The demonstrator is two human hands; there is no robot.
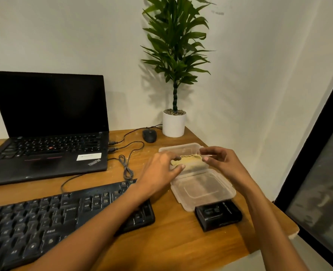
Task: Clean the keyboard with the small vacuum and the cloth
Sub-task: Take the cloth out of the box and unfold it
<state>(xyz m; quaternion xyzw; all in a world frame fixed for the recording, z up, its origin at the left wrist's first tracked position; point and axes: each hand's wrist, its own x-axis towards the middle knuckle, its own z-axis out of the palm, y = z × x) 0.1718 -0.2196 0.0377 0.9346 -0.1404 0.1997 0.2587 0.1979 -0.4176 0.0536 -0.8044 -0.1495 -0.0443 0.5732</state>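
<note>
A black external keyboard (44, 216) lies at the desk's front left, its right end under my left forearm. A folded yellow cloth (191, 162) sits in a clear plastic container (183, 148) behind the keyboard's right end. My left hand (159, 171) pinches the cloth's left end. My right hand (220, 161) pinches its right end at the container's rim. The container's clear lid (202, 189) lies in front of it. A small black box-shaped device (218, 215), possibly the vacuum, lies on the desk in front of the lid.
An open black laptop (46, 137) stands at the back left. A black mouse (149, 135) and its coiled cable (126, 169) lie behind the container. A potted plant (174, 122) stands in the back corner. The wooden desk (181, 241) ends at right, beside a dark-framed glass panel (322, 173).
</note>
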